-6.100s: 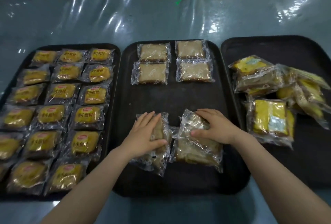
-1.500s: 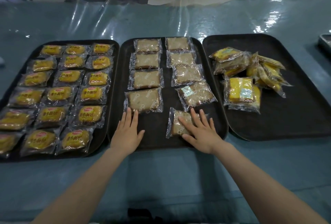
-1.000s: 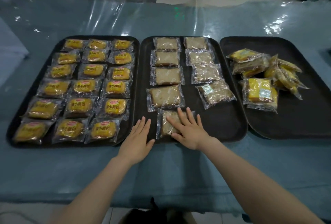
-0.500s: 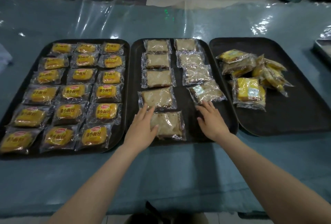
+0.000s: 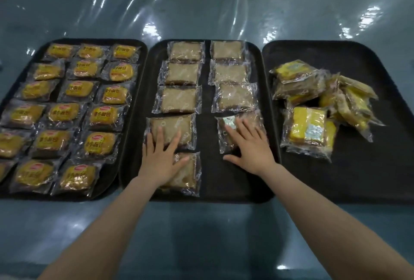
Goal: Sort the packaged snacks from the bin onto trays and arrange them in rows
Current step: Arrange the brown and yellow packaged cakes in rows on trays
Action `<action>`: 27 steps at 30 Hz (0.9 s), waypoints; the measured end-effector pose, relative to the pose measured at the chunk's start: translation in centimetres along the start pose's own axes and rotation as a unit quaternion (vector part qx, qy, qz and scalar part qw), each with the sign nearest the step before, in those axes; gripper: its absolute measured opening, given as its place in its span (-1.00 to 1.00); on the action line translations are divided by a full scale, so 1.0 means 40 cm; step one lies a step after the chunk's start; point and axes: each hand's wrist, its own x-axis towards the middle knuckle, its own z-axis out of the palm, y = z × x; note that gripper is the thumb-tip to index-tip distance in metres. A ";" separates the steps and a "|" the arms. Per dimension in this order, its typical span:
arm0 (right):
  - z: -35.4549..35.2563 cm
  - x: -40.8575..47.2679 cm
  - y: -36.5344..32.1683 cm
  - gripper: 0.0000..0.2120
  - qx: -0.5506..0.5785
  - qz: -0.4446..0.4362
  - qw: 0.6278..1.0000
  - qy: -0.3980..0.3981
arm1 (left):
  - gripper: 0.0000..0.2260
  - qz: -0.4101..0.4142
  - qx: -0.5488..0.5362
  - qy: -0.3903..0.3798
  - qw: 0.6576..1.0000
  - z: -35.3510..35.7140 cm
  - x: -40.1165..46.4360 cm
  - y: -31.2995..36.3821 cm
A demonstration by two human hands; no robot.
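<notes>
Left hand (image 5: 160,158), fingers flat, spans two packets (image 5: 179,152) at the middle tray's (image 5: 208,194) near-left corner. Right hand (image 5: 251,145), splayed, presses a skewed packet (image 5: 242,131). Light, slippery film over soft cake: slide by flat tops.

Three trays sit side by side before me: left tray (image 5: 139,82) holds snack packets (image 5: 71,109) in three columns, middle tray (image 5: 206,122) two columns of cake packets (image 5: 179,100), right tray (image 5: 369,167) a heap (image 5: 313,105).
</notes>
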 end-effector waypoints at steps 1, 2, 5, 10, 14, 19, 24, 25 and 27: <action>-0.004 0.000 -0.002 -0.27 0.010 0.000 1.000 0.013 | -0.30 0.000 0.003 -0.002 1.000 -0.001 -0.001 0.000; -0.016 0.004 -0.002 -0.35 0.042 0.005 0.998 0.036 | -0.30 -0.002 0.008 -0.005 1.000 -0.004 -0.002 0.000; -0.081 0.030 -0.001 -0.62 0.133 0.006 0.987 0.088 | -0.30 0.005 0.016 -0.010 1.000 -0.015 -0.001 0.001; -0.208 0.103 -0.016 -0.77 0.121 -0.067 0.990 -0.001 | -0.29 0.022 0.049 -0.006 0.999 -0.027 -0.001 -0.001; -0.239 0.159 -0.033 -0.74 0.058 -0.072 0.995 -0.037 | -0.29 0.022 0.044 -0.002 0.999 -0.022 -0.002 0.002; -0.161 0.136 -0.028 -0.55 -0.002 0.010 0.994 0.105 | -0.29 0.025 0.038 0.001 0.999 -0.014 -0.005 -0.003; -0.018 0.051 -0.038 -0.41 -0.022 -0.052 0.998 -0.041 | -0.29 0.024 0.045 -0.005 0.999 -0.014 -0.006 -0.001; -0.004 0.049 -0.032 -0.40 -0.025 -0.059 0.997 -0.049 | -0.28 0.023 0.044 -0.009 0.999 -0.016 -0.005 0.001; 0.000 0.060 -0.014 -0.42 -0.013 -0.078 0.996 -0.047 | -0.28 0.022 0.040 -0.011 0.999 -0.020 -0.005 0.004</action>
